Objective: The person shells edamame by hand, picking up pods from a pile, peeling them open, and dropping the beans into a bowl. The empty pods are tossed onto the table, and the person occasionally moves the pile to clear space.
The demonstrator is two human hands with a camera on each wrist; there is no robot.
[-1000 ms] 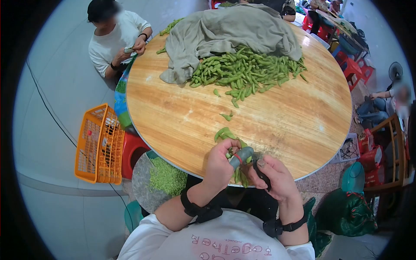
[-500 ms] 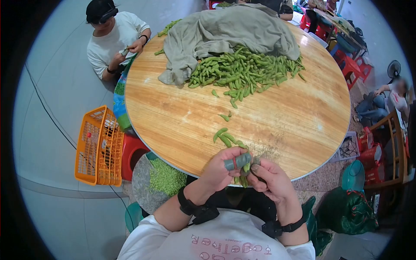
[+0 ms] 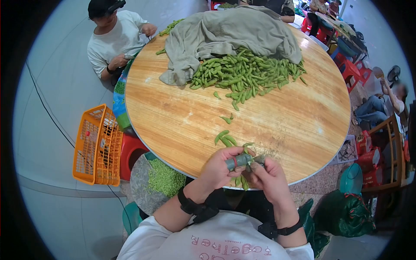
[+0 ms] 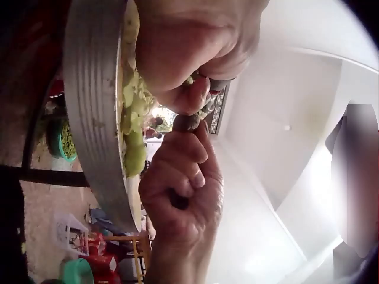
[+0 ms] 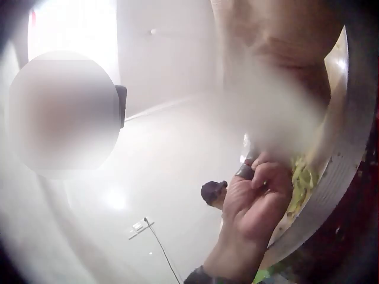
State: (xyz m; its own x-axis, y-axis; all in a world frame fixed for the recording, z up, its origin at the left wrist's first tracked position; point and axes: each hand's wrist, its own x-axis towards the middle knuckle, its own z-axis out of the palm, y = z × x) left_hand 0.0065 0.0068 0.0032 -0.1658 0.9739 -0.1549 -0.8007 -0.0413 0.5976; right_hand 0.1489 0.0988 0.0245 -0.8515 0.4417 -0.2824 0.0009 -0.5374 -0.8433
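My left hand [image 3: 218,168] holds a green soybean pod [image 3: 246,150] over the table's near edge. A grey-green cover [image 3: 234,163] with a red band sits on its thumb. My right hand [image 3: 273,178] meets it at the pod, thumb and forefinger close together. In the left wrist view the right hand's other fingers curl around a dark thing [image 4: 179,200], a small black-handled tool mostly hidden in the palm. Loose pods [image 3: 225,138] lie just beyond the hands, and more pods [image 3: 243,182] lie below them at the table's rim.
A large pod pile [image 3: 242,76], partly under a grey cloth [image 3: 229,32], covers the far side of the round table [image 3: 173,117]. Shelled beans [image 3: 164,177] fill a container at lower left. An orange basket [image 3: 97,147] stands on a red stool. Another person [image 3: 115,41] sits at the left.
The right hand has turned inward and closed in on the left, hiding the black handle seen earlier. The left hand has shifted slightly. The person across has parted their hands.
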